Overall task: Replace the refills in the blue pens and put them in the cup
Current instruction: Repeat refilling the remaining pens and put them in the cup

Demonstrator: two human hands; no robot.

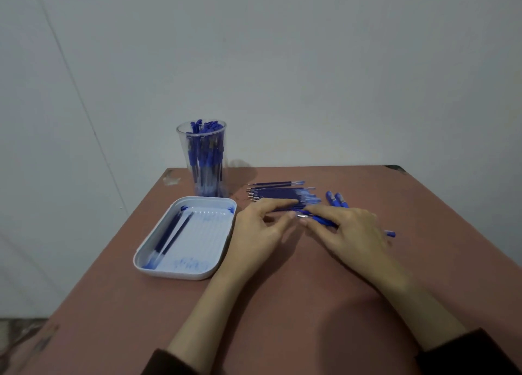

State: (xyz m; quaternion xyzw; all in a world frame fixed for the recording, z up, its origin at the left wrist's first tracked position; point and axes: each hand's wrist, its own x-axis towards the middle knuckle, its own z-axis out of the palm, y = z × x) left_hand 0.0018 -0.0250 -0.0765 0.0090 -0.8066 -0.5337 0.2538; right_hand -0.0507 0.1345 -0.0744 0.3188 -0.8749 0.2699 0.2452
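Observation:
A clear plastic cup point(204, 160) full of several blue pens stands at the table's far left. A row of blue refills point(282, 193) lies in the middle of the table. My right hand point(347, 228) is shut on a blue pen point(320, 219) that lies across my palm, its silver tip pointing left. My left hand point(260, 225) has its fingers on the near edge of the refill row and meets the pen's tip. Two more blue pens point(336, 199) lie just beyond my right hand.
A white tray point(210, 270) at the left holds two refills point(169, 235) and blue ink smears. The brown table point(282, 304) ends at a grey wall behind the cup. The left table edge runs close to the tray.

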